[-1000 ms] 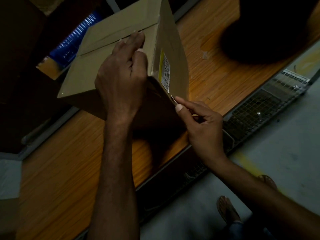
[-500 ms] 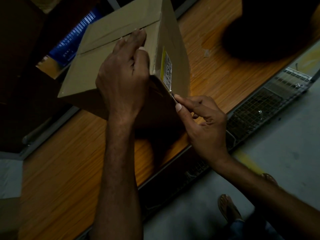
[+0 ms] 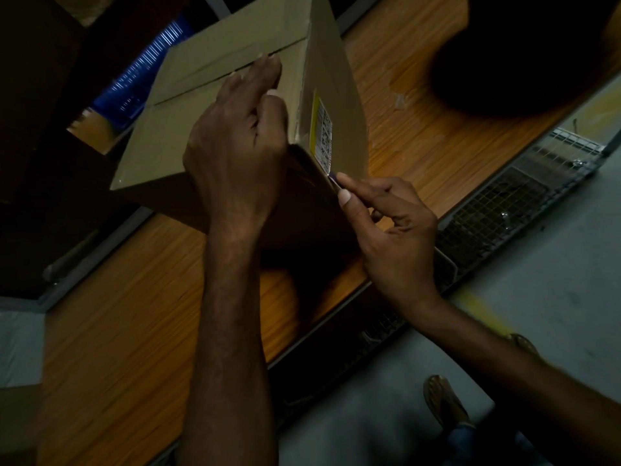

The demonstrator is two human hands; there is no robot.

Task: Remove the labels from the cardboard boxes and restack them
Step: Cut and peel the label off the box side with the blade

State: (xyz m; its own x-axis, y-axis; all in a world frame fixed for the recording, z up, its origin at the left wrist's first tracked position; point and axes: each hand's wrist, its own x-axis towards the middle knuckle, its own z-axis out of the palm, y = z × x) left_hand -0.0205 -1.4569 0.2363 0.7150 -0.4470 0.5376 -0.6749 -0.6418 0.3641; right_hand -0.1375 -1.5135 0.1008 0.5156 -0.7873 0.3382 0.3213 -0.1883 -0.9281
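Note:
A closed cardboard box (image 3: 208,105) stands on a wooden table (image 3: 413,142). On its right side face is a white label with a yellow strip (image 3: 323,132). My left hand (image 3: 238,146) rests on the box's top near the right edge, fingers curled over the flap seam. My right hand (image 3: 389,223) pinches a small thin tool (image 3: 334,180) between thumb and forefinger, its tip against the label's lower corner at the box edge.
A metal wire mesh rack (image 3: 504,203) runs along the table's near edge. Beyond it is grey floor (image 3: 554,297) with my sandalled feet. A large dark blurred shape (image 3: 524,52) fills the upper right. Dark shelving and a blue item (image 3: 144,82) lie upper left.
My right hand has edged up along the box edge, bringing the tool's tip closer under the label's lower corner. My left hand and the box have stayed put.

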